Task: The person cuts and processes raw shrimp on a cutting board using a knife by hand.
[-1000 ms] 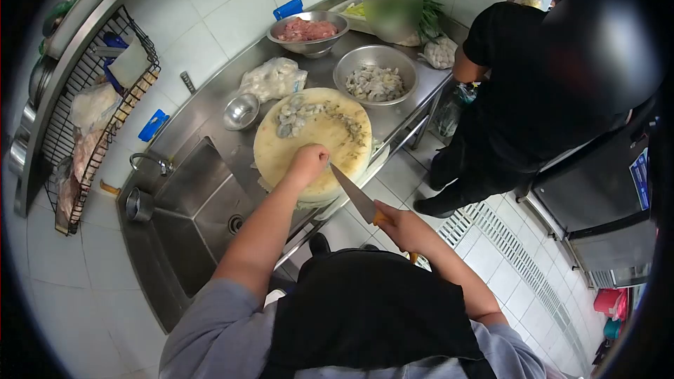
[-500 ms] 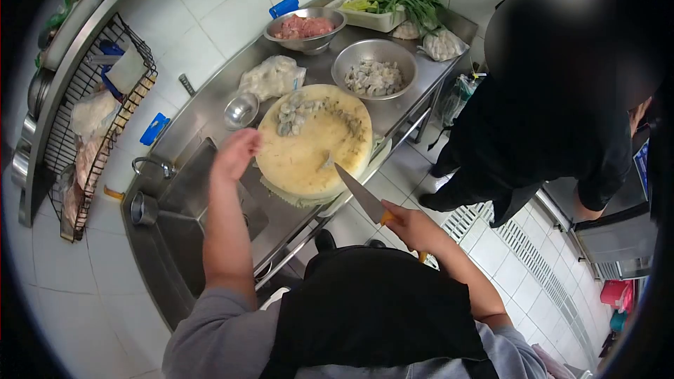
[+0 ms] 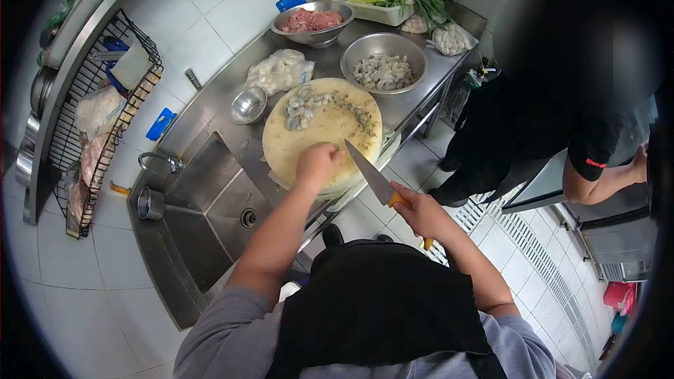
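Note:
My right hand is wrapped round the yellow handle of a kitchen knife. The blade points up and left, its tip over the edge of the round cutting board. My left hand is closed low on the board, left of the blade, with fingers pinched where a lone grey shrimp lay; they hide that shrimp. Peeled grey shrimp lie in a cluster at the board's upper left. Dark scraps are scattered along its upper right. Behind the board, a steel bowl holds more shrimp pieces.
Left of the board are a small metal bowl, a plastic bag and a sink. Farther back stand a bowl of raw meat and a tray with green onions. A person in black stands close on the right.
My left hand has moved right and down from the board's left edge onto the board, and its fingers have closed over the lone shrimp. My right hand still holds the knife in much the same place.

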### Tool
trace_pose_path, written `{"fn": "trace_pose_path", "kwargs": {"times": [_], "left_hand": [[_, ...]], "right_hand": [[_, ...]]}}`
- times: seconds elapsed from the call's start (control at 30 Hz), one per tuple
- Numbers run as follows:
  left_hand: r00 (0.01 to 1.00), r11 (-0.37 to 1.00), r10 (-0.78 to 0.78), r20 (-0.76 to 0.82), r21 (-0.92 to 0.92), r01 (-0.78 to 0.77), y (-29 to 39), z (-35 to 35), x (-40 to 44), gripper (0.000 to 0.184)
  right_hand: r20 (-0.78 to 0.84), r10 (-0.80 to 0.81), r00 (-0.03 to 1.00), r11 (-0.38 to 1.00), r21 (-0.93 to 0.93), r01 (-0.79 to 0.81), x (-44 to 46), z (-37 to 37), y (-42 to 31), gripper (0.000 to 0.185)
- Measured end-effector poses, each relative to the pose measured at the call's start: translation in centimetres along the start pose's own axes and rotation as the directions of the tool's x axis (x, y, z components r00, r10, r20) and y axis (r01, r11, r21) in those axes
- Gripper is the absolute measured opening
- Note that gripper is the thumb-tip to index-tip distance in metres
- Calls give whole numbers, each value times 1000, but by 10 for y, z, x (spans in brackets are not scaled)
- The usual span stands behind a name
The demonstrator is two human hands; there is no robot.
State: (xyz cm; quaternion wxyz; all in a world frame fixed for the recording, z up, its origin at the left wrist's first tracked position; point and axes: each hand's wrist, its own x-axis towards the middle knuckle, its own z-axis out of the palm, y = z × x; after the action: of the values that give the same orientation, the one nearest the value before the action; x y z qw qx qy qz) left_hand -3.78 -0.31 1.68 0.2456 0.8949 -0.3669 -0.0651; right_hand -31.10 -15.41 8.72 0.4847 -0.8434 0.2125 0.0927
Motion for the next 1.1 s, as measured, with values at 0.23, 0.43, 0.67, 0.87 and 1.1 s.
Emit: {"fn": "trace_pose_path", "kwargs": {"times": [0.23, 0.43, 0.67, 0.87, 1.1], "left_hand": [[997, 969, 34, 64, -245, -17, -44, 30, 3, 26], [976, 990, -91, 199, -85, 110, -20, 18, 26, 22], [904, 987, 72, 421, -158, -5, -55, 6, 41, 19], [871, 970, -180, 457, -62, 234, -14, -17, 43, 21], [895, 983, 10, 446, -166, 72, -47, -6, 43, 17]], "right_hand": [[-19, 128, 992, 986, 106, -125, -16, -6, 0, 54], [16, 105, 994, 986, 127, -106, -17, 0, 15, 55], [78, 152, 985, 985, 73, -158, -11, -5, 3, 55], [-1, 66, 998, 993, 96, -66, -10, -1, 17, 56], [138, 214, 967, 968, 105, -229, -12, -19, -17, 58]]}}
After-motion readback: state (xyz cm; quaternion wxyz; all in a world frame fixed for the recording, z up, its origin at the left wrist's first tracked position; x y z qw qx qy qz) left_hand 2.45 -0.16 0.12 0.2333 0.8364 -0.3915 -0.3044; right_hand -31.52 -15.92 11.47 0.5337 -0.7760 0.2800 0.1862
